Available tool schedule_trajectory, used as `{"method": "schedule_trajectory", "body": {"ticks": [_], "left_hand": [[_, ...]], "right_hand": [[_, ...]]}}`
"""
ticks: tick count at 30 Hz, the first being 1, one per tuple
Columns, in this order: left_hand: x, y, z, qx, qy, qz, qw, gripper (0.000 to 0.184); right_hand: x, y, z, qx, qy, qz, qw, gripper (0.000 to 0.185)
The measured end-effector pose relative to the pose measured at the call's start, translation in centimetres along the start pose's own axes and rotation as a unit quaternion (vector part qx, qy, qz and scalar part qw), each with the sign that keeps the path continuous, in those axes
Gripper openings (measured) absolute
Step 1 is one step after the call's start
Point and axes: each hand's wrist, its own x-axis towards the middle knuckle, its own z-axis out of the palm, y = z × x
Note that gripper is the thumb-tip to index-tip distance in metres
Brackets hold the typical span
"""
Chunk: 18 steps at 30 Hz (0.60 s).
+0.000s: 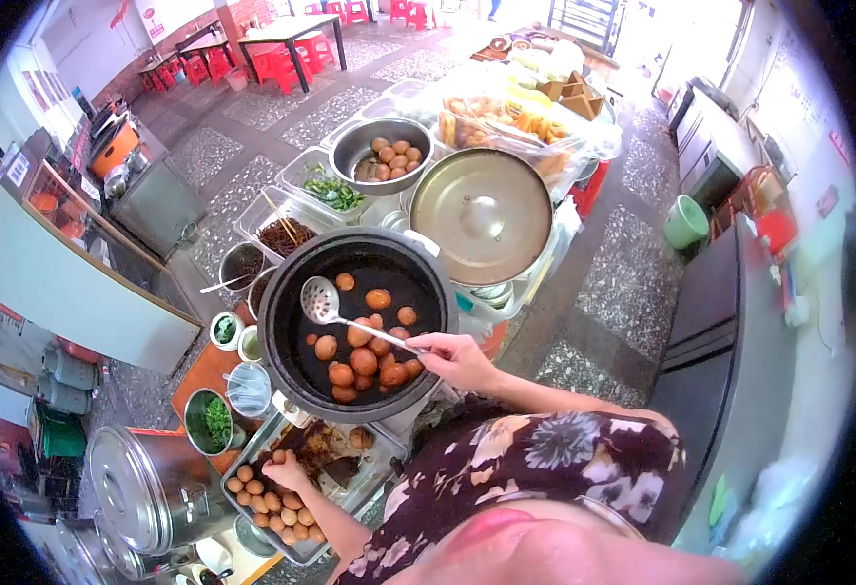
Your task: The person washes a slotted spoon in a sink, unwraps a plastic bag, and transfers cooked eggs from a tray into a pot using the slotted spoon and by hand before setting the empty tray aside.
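Note:
My right hand [455,361] is closed round the handle of a slotted ladle [321,300]. The ladle's perforated bowl hangs over a large black pot [355,405] of dark liquid, in which several brown eggs [363,361] sit. Lower down, my left hand [287,472] is at a metal tray [379,487], its fingers curled at an egg [279,455]. Several more eggs [272,501] lie crowded in the tray's near left part. Brown stains and one cracked-looking egg [361,438] show in its far part.
Beyond the pot are a steel bowl of eggs [396,156], a large round lid [482,219] and a tub of green peppers [334,189]. Left stand a bowl of chopped greens [212,423] and a tall steel pot [136,487]. Red stools [277,66] surround distant tables.

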Motion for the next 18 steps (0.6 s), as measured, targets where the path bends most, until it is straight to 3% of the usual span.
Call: {"method": "schedule_trajectory", "body": {"ticks": [2,4,5,7,8,9,10,12,13,14,16,18], "left_hand": [[-0.9,2.0,-1.7,-0.125,0.094,0.031,0.987,0.046],[-0.6,3.9,-3.6,-0.363,0.082,0.069,0.926,0.046],[-1.6,6.6,-5.4,-0.363,0.082,0.07,0.925,0.046],[-4.5,14.2,-8.8,-0.561,-0.005,0.047,0.826,0.04],[-5.5,16.9,-9.1,-0.56,-0.005,0.047,0.827,0.04],[-6.3,19.5,-9.2,-0.591,-0.093,0.052,0.8,0.04],[-7.0,21.6,-8.8,-0.616,-0.18,0.055,0.765,0.041],[-8.1,25.3,-6.9,-0.654,-0.258,0.081,0.706,0.041],[-7.4,25.2,-5.6,-0.689,-0.284,0.024,0.666,0.043],[-7.3,25.4,-4.9,-0.699,-0.312,0.045,0.642,0.042],[-7.4,26.6,-4.0,-0.688,-0.344,0.004,0.639,0.039],[-8.2,27.7,-3.3,-0.668,-0.356,0.031,0.652,0.036]], "right_hand": [[0.2,-0.5,-0.1,0.034,-0.027,0.028,0.999,0.027],[0.4,-0.8,-0.3,0.031,-0.043,0.007,0.999,0.028],[0.4,-0.9,-0.2,0.038,-0.054,0.005,0.998,0.028],[0.4,-0.4,0.0,0.099,-0.074,0.005,0.992,0.027],[0.3,-0.1,0.2,0.133,-0.084,0.011,0.987,0.027],[0.1,-0.5,0.3,0.181,-0.095,0.022,0.979,0.026],[-0.1,0.3,1.0,0.185,-0.091,-0.012,0.978,0.026],[-0.6,-0.3,0.6,0.138,-0.161,-0.054,0.976,0.027],[-0.7,-1.5,-0.2,0.133,-0.168,-0.027,0.976,0.026],[-0.9,-1.4,-0.8,0.135,-0.167,-0.028,0.976,0.026],[-0.8,-1.0,-1.9,0.173,-0.093,0.031,0.98,0.027],[-0.5,0.2,-2.5,0.186,-0.056,0.011,0.981,0.025]]}}
